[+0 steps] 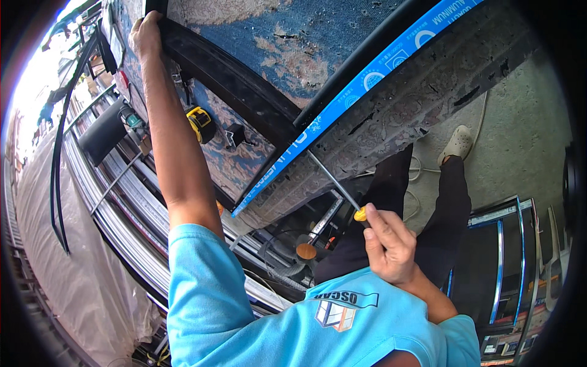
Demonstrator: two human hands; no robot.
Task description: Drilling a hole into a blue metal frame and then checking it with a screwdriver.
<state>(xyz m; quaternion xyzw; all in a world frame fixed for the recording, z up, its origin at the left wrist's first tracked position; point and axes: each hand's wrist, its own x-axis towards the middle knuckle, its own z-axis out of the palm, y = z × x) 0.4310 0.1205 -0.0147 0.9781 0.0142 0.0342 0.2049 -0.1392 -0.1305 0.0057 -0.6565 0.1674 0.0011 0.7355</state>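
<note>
A black metal frame (229, 79) lies on a worn, patterned blue carpet (293, 55). Along its near edge runs a bar covered in blue printed film (361, 85). My left arm stretches far forward, and my left hand (147, 40) is closed around the frame's far-left corner. Close to my body, my right hand (394, 248) grips a screwdriver (335, 179) by its yellow-and-black handle. The long shaft slants up to the blue-filmed bar near the joint with the black crosspiece. Its tip meets the bar's near side; exactly what it touches there is too small to tell.
On the carpet, right of my left forearm, are a yellow-and-black tape measure (200, 124) and a small black bracket (237, 136). A teal power tool (131, 119) and long metal profiles (116, 189) lie left, beside plastic sheeting (67, 244). Blue-edged frames (498, 269) stand at right.
</note>
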